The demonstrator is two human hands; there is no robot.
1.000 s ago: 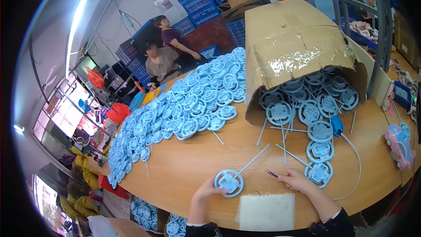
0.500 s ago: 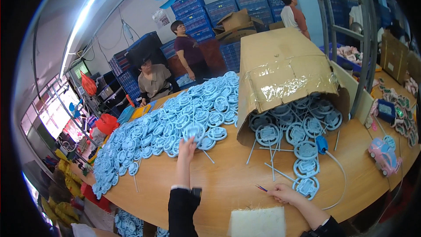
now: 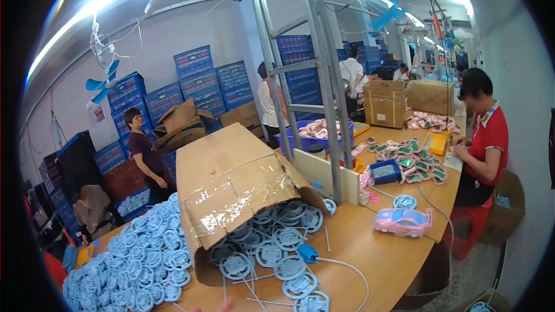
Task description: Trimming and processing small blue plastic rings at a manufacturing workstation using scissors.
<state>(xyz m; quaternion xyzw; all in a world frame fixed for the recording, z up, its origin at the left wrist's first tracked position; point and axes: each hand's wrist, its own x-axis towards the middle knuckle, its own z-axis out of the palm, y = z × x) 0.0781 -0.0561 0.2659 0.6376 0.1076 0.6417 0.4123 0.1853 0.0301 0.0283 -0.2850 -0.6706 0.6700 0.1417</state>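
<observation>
A blurred sliver of one of my hands (image 3: 222,306) shows at the bottom edge; which hand it is, and whether it holds anything, I cannot tell. The rest of both hands is out of view. Nearest to it are light-blue plastic rings (image 3: 298,284) with moulded centres, in a short row at the mouth of a cardboard carton (image 3: 231,167). The carton lies on its side, with more rings and thin rods inside. To its left spreads a large heap of the same rings (image 3: 133,254). A blue oval piece (image 3: 307,252) with a white cable lies beside the row.
A pink-and-blue toy car (image 3: 400,221) stands on the wooden table (image 3: 370,254) at right. Behind it are a small blue bin (image 3: 386,170) and pink-and-green parts (image 3: 413,159). A metal frame (image 3: 326,92) rises past the carton. A person in red (image 3: 488,144) sits at right; others are farther back.
The view has swung right and up, so the carton and heap now appear farther left and lower. My left hand was at the heap and my right held thin coloured sticks; both have nearly left view.
</observation>
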